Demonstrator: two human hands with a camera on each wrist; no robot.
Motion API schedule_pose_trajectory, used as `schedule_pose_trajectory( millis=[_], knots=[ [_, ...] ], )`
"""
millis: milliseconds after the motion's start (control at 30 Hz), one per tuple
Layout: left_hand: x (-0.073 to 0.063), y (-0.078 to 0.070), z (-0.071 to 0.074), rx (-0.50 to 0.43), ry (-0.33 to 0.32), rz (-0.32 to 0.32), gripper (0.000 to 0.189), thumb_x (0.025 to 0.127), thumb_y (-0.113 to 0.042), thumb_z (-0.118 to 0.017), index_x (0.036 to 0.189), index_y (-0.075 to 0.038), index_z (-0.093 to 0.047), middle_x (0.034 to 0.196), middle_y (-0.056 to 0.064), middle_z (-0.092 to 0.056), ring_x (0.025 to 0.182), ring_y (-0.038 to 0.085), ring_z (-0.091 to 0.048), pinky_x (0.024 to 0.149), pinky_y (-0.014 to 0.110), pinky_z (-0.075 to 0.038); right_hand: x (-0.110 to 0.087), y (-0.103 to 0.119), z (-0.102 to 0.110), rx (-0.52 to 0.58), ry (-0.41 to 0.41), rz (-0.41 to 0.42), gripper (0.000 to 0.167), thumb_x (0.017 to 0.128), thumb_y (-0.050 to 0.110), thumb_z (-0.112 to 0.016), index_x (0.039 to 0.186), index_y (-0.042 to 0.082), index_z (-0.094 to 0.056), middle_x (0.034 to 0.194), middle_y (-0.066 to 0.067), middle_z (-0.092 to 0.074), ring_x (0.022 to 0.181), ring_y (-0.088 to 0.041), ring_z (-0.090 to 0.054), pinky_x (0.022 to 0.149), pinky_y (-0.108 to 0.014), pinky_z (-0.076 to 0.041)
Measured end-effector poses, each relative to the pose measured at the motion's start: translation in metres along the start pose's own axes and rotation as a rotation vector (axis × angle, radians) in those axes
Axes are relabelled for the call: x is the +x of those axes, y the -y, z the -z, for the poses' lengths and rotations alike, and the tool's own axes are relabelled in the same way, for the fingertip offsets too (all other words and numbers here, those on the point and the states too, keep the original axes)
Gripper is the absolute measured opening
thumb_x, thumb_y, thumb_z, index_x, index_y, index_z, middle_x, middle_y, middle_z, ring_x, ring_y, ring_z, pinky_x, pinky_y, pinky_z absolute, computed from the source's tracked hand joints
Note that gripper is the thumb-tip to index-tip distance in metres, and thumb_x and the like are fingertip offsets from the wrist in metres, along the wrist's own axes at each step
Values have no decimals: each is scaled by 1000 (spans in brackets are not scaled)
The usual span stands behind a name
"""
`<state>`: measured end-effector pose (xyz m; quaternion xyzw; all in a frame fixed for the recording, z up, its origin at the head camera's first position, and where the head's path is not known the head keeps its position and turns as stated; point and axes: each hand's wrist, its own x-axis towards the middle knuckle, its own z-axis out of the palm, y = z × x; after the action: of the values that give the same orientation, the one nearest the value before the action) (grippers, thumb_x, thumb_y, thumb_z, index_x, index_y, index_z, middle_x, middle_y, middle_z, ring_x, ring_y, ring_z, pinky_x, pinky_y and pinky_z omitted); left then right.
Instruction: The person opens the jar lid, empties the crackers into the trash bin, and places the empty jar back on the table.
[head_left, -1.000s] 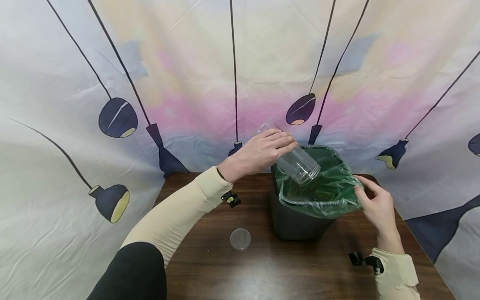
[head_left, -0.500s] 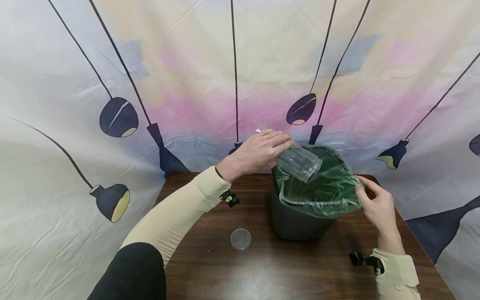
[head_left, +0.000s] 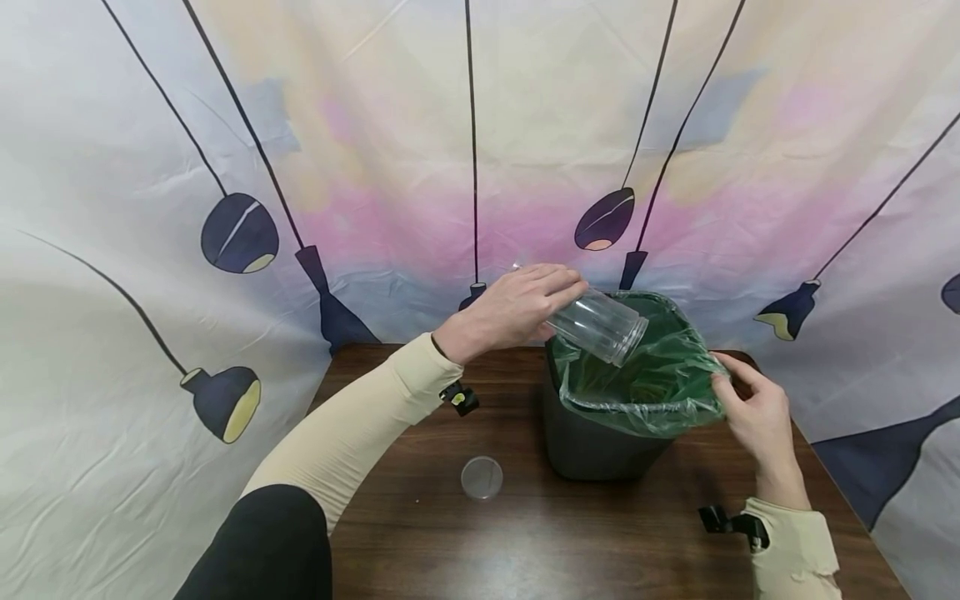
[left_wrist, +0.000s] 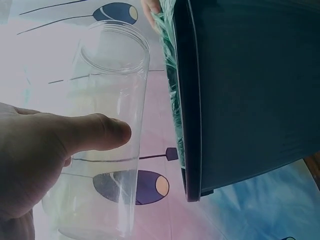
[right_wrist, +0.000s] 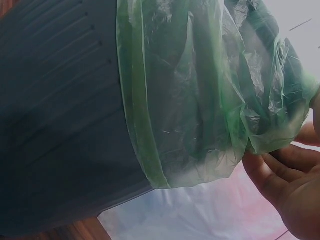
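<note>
A clear plastic jar (head_left: 602,325) is tilted, its mouth down to the right over the bin's opening. My left hand (head_left: 513,308) grips it around the body; in the left wrist view the thumb (left_wrist: 107,132) lies along the see-through wall, and no contents show inside. The dark grey bin (head_left: 600,446) stands upright, lined with a green plastic bag (head_left: 678,367) folded over the rim. At the bin's right side my right hand (head_left: 757,412) pinches the bag's edge. The right wrist view shows that hand's fingers (right_wrist: 267,180) against the gathered green film (right_wrist: 272,120).
On the brown wooden table (head_left: 420,533), left of the bin, lies a clear round lid (head_left: 482,478). A cloth backdrop (head_left: 390,167) printed with lamps hangs right behind the table's far edge. Each wrist wears a small black camera mount (head_left: 459,398).
The jar has tipped a little flatter, and its mouth has shifted slightly right and up over the bin. My right hand still holds the bag's edge in the same spot.
</note>
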<state>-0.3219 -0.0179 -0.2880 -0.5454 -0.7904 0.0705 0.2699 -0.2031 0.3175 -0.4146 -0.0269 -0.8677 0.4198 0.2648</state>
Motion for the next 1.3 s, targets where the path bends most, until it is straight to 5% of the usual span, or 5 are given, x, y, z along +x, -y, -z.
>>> schedule_pose_trajectory(
  millis=[1300],
  knots=[
    [-14,7,-5,-120,-131,36,75,75,-36,-81,136,-3,-53,133,11,-56,125,24,-51,110,34,-40,0,3,0,-2,5,4,34,97,21,-56,129,11,-64,56,7,-43,44,-9,-37,42,-26,-32]
  ],
)
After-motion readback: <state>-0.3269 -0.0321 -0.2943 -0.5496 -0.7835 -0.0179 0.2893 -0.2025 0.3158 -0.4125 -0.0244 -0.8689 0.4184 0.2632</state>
